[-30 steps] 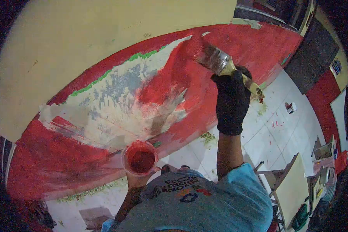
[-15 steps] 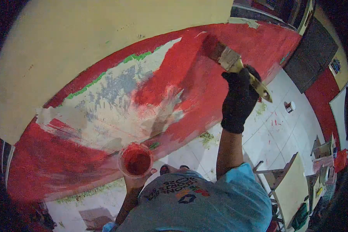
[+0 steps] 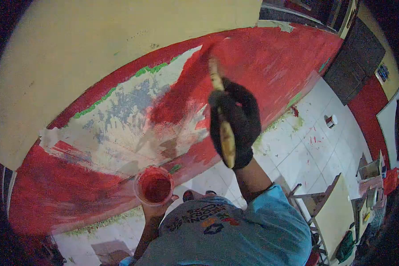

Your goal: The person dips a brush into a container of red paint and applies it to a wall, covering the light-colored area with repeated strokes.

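Note:
My right hand [image 3: 240,117], in a black glove, is closed around the pale wooden handle of a paintbrush [image 3: 227,144]. The brush is seen edge-on, and its dark bristles blur against the red part of the wall [image 3: 270,57]. My bare left hand [image 3: 157,210] grips a clear plastic tub [image 3: 138,195] from below, its fingers mostly hidden. Red paint [image 3: 156,186] fills part of the tub. Left of the brush, a patch of wall [image 3: 119,115] shows white and grey with ragged green edges.
Cream wall [image 3: 119,31] lies above the red band. White floor tiles [image 3: 292,150] carry red splashes and debris along the wall's foot. A small can [image 3: 331,121] stands on the floor. To my lower right are a pale wooden board [image 3: 334,213] on a frame and a red bag [image 3: 390,181].
My right hand has swung left and turned, taking the paintbrush with it, so the brush now shows its narrow side. The left hand and tub have barely moved.

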A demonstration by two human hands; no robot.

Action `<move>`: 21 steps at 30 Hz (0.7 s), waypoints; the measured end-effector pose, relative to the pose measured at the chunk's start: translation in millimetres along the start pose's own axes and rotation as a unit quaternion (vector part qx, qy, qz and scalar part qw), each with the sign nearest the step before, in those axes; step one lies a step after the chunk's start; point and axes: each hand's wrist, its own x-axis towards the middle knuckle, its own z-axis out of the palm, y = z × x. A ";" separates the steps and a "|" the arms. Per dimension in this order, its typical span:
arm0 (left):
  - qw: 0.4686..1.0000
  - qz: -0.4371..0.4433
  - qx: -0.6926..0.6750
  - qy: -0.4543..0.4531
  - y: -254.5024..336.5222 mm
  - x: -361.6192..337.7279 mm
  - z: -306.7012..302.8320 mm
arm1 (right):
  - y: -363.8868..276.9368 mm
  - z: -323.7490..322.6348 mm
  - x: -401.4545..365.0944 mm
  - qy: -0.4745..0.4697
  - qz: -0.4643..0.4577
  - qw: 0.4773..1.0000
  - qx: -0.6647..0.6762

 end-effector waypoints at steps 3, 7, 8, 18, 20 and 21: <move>0.992 -0.099 -0.072 -0.029 19.0 0.8 0.2 | 15.1 -2.5 -4.6 -0.024 -0.161 0.985 -0.060; 0.994 -0.088 -0.061 -0.020 16.5 0.5 0.3 | 16.7 -12.7 1.2 0.013 -0.062 0.997 0.051; 0.995 -0.083 -0.057 -0.015 9.2 -1.0 -1.9 | 19.9 -15.0 9.6 0.046 -0.121 0.991 -0.046; 0.999 0.021 -0.032 -0.012 13.5 2.4 5.7 | 0.0 8.3 0.1 0.013 -0.031 0.992 0.120; 0.997 -0.027 -0.070 -0.026 17.7 2.1 4.9 | -0.5 7.1 -1.4 -0.010 0.074 0.980 0.187; 0.991 -0.073 -0.107 -0.038 20.1 2.0 4.4 | -0.7 6.3 -1.9 -0.031 0.177 0.951 0.251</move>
